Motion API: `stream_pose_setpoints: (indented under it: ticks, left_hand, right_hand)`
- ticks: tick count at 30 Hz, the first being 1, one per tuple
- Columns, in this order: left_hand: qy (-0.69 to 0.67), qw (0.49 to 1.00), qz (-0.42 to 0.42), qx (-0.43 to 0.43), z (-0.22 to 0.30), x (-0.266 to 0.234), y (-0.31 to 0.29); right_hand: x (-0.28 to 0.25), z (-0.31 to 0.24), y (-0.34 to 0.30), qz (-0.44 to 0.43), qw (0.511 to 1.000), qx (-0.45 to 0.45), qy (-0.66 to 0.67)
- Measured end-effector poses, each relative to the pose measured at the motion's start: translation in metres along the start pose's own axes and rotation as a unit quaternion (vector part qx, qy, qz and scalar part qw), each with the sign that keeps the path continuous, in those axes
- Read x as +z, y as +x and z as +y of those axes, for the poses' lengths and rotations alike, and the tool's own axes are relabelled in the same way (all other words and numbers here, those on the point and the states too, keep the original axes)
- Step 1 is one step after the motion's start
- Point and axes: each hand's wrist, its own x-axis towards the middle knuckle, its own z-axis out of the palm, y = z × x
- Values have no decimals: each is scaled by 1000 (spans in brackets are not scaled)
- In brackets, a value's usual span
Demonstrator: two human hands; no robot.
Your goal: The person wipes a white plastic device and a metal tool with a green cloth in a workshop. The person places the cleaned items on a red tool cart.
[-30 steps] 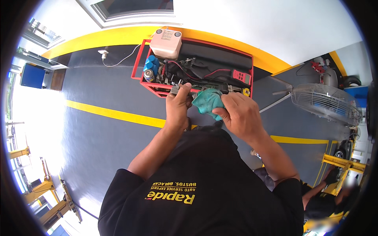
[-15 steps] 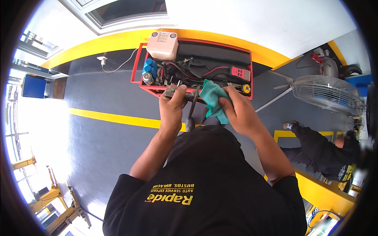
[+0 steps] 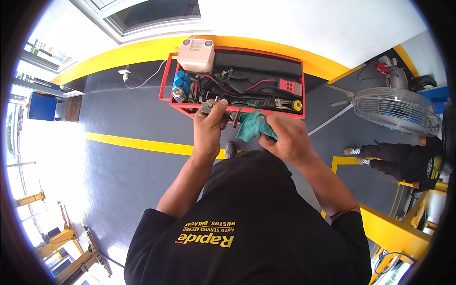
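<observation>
My left hand is closed round a grey metal tool. The tool has a blocky end, a short shaft and a crosspiece; its exact kind I cannot make out. A crumpled green cloth is bunched in my right hand, against the shaft just right of the crosspiece. The cloth hides that end of the tool. Both hands are over the near edge of a red tool tray. Inside the tray lie a red multimeter with leads, a small can, blue bottles and assorted tools.
A cream-coloured box sits on the tray's far left corner. To the right stands a large caged fan. Beyond it, a person in dark clothes stands near a yellow frame. A white cable runs along the floor.
My right hand has turned over and shifted slightly right and down, with the cloth now bunched lower against the shaft. The tool's crosspiece has turned. The other person has moved upright and farther right.
</observation>
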Motion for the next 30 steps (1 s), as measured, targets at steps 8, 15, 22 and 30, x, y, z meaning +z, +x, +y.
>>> stream_pose_setpoints:
  ticks: [8, 15, 22, 30]
  left_hand:
    - [49, 998, -27, 24, 10, 0, -1]
    - [51, 997, -18, 57, 20, -3, -1]
    - [85, 993, -39, 71, 30, 1, -7]
    - [90, 993, -57, 59, 24, 7, -9]
  right_hand:
    - [-30, 7, 3, -198, 974, 106, 19]
    - [-68, 23, -11, -232, 942, 202, 132]
    - [-73, 45, -23, 90, 778, 316, 535]
    - [-35, -17, 33, -50, 983, 84, 153]
